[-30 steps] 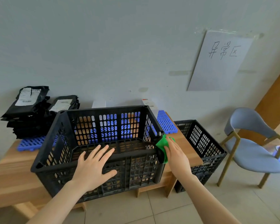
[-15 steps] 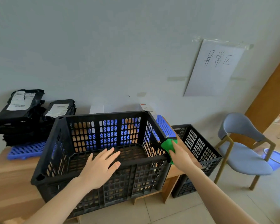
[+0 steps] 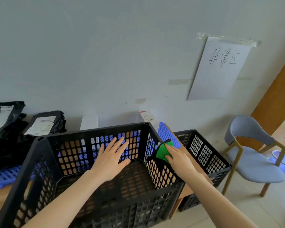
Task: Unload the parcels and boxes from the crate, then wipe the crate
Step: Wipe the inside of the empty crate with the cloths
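Pressing green cloth (image 3: pixel 162 151) to crate (image 3: pixel 89 132) rim, right hand (image 3: pixel 178 159) grip flat; left hand (image 3: pixel 110 162) grip wide.

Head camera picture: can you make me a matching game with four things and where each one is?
Things:
1. green cloth
2. paper sign
3. chair
4. black parcels

Places:
A. taped to the wall
B. standing on the floor, at the right
C. under the right hand, on the black crate's rim
D. piled at the far left

Pairs: 1-C, 2-A, 3-B, 4-D.
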`<state>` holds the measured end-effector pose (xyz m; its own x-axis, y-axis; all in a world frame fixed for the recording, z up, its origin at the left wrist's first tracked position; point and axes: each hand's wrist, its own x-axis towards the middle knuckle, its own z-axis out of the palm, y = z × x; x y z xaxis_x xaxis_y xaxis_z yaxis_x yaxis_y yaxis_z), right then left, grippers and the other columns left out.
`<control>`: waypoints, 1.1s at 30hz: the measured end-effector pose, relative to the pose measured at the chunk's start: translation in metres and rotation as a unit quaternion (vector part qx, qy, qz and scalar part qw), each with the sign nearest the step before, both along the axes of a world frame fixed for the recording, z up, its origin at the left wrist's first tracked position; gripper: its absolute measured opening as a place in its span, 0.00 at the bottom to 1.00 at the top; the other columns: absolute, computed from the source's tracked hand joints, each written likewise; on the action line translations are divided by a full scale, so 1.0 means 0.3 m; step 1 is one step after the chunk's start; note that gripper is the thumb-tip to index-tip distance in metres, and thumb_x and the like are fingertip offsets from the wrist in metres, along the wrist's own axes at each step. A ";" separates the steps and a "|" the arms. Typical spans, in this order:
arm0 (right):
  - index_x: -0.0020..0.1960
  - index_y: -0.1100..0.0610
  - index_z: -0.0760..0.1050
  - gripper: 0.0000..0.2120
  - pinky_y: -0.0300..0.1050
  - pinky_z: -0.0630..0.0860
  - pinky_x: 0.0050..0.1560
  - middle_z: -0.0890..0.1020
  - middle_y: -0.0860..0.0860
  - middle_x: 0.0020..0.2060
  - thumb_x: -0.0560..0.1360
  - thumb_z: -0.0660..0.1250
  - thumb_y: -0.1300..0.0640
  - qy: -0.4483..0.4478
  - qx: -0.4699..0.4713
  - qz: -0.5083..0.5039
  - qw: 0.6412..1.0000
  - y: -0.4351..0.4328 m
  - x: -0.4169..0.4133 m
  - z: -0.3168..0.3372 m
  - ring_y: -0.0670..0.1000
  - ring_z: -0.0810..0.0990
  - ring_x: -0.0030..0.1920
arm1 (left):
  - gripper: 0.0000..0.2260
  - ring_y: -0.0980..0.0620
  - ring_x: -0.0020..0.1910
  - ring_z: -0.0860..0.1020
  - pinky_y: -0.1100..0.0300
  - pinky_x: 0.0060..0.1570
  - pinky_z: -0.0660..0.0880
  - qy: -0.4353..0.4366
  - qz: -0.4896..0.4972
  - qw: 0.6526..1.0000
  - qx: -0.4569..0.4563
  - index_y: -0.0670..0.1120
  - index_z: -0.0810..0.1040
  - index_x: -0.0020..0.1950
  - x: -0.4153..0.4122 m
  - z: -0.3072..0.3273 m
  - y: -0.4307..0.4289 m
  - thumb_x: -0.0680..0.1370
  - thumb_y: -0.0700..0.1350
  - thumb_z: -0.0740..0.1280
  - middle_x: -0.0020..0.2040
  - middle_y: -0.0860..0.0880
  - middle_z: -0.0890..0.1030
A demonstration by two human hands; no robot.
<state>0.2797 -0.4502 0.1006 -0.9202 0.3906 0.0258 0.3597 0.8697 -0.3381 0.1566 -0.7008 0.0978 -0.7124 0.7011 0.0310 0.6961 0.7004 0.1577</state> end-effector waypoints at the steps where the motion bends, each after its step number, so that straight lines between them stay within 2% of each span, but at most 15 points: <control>1: 0.77 0.49 0.57 0.24 0.50 0.69 0.66 0.64 0.51 0.74 0.82 0.57 0.51 0.002 0.001 0.005 1.000 0.008 -0.038 -0.002 0.54 0.68 0.70 | 0.32 0.52 0.78 0.37 0.45 0.76 0.40 0.006 0.001 1.000 -0.001 0.55 0.41 0.80 -0.036 0.000 0.034 0.81 0.63 0.51 0.80 0.55 0.39; 9: 0.77 0.52 0.56 0.24 0.51 0.68 0.67 0.57 0.51 0.76 0.82 0.55 0.55 -0.003 0.006 0.041 0.999 0.080 -0.351 -0.014 0.55 0.65 0.72 | 0.34 0.51 0.79 0.38 0.42 0.75 0.42 0.024 0.042 0.998 -0.045 0.50 0.41 0.80 -0.334 -0.012 0.205 0.81 0.63 0.52 0.80 0.53 0.39; 13: 0.77 0.53 0.55 0.24 0.51 0.73 0.60 0.56 0.52 0.77 0.83 0.54 0.55 -0.007 0.016 0.041 0.999 0.120 -0.486 -0.024 0.55 0.69 0.70 | 0.36 0.52 0.78 0.37 0.38 0.74 0.41 -0.019 0.075 0.995 -0.067 0.52 0.38 0.80 -0.407 -0.035 0.213 0.80 0.65 0.53 0.79 0.56 0.38; 17: 0.77 0.54 0.55 0.24 0.52 0.64 0.70 0.57 0.52 0.76 0.82 0.53 0.55 -0.002 -0.010 0.057 0.998 0.125 -0.557 -0.028 0.56 0.61 0.74 | 0.36 0.53 0.78 0.38 0.37 0.73 0.40 -0.029 0.074 0.995 -0.059 0.54 0.39 0.80 -0.424 -0.040 0.205 0.79 0.66 0.53 0.79 0.58 0.38; 19: 0.77 0.54 0.55 0.24 0.51 0.63 0.70 0.57 0.52 0.76 0.82 0.54 0.55 0.015 -0.012 0.058 0.998 0.117 -0.550 -0.015 0.55 0.62 0.74 | 0.37 0.53 0.78 0.38 0.37 0.73 0.40 -0.023 0.075 0.995 -0.061 0.54 0.39 0.80 -0.422 -0.041 0.206 0.79 0.66 0.53 0.79 0.57 0.38; 21: 0.77 0.54 0.55 0.24 0.49 0.68 0.67 0.56 0.51 0.77 0.83 0.54 0.57 0.005 0.000 0.059 0.998 0.115 -0.512 0.006 0.54 0.64 0.72 | 0.37 0.52 0.79 0.38 0.36 0.73 0.41 -0.020 0.075 0.995 -0.062 0.54 0.39 0.80 -0.419 -0.042 0.208 0.79 0.66 0.54 0.80 0.57 0.38; 24: 0.77 0.56 0.56 0.23 0.47 0.69 0.67 0.53 0.49 0.77 0.83 0.53 0.60 -0.027 0.036 0.092 0.995 0.107 -0.416 0.028 0.52 0.60 0.74 | 0.38 0.51 0.79 0.39 0.35 0.73 0.42 -0.024 0.075 0.995 -0.063 0.54 0.39 0.80 -0.420 -0.041 0.206 0.78 0.67 0.55 0.80 0.57 0.38; 27: 0.77 0.52 0.55 0.23 0.46 0.65 0.68 0.52 0.48 0.77 0.83 0.54 0.57 -0.019 -0.001 0.086 0.996 0.082 -0.287 0.028 0.53 0.61 0.74 | 0.39 0.51 0.79 0.39 0.34 0.73 0.43 -0.025 0.070 0.995 -0.063 0.53 0.40 0.80 -0.419 -0.036 0.203 0.78 0.68 0.55 0.80 0.57 0.38; 33: 0.77 0.48 0.54 0.24 0.48 0.71 0.63 0.52 0.46 0.77 0.83 0.54 0.53 -0.033 0.023 0.074 0.996 0.060 -0.098 0.010 0.53 0.67 0.71 | 0.41 0.49 0.79 0.40 0.34 0.72 0.43 -0.006 0.063 0.997 -0.044 0.53 0.39 0.80 -0.409 -0.052 0.196 0.77 0.69 0.56 0.80 0.56 0.39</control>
<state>0.2503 -0.4322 0.1037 -0.9678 0.2506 -0.0228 0.2470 0.9288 -0.2764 0.0339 -0.6419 0.0823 -0.7946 0.6061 -0.0358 0.6006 0.7932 0.1005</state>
